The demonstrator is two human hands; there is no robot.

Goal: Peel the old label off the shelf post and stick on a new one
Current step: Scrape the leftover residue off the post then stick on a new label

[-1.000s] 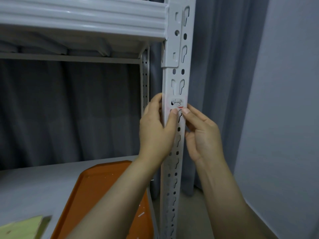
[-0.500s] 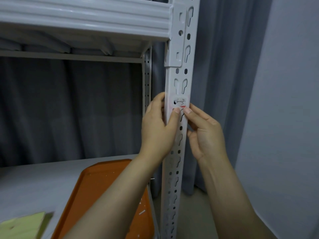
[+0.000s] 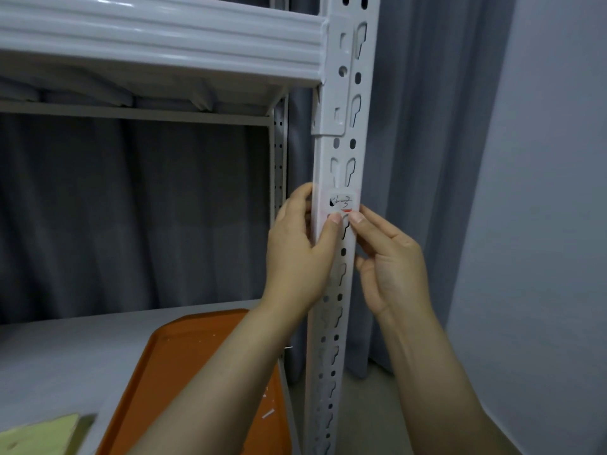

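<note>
Head view: the left hand (image 3: 297,254) wraps the white shelf post (image 3: 331,323), thumb tip at the lower edge of the label (image 3: 342,202). The right hand (image 3: 391,267), fingers loosely curled, touches a fingertip to the same edge. Below the hands, an orange tray (image 3: 184,382) lies on the shelf.

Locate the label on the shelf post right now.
In the head view the label sits on the front of the white post, right of centre, just below the shelf bracket, with the left hand thumb and right hand fingertip at its lower edge.
</note>
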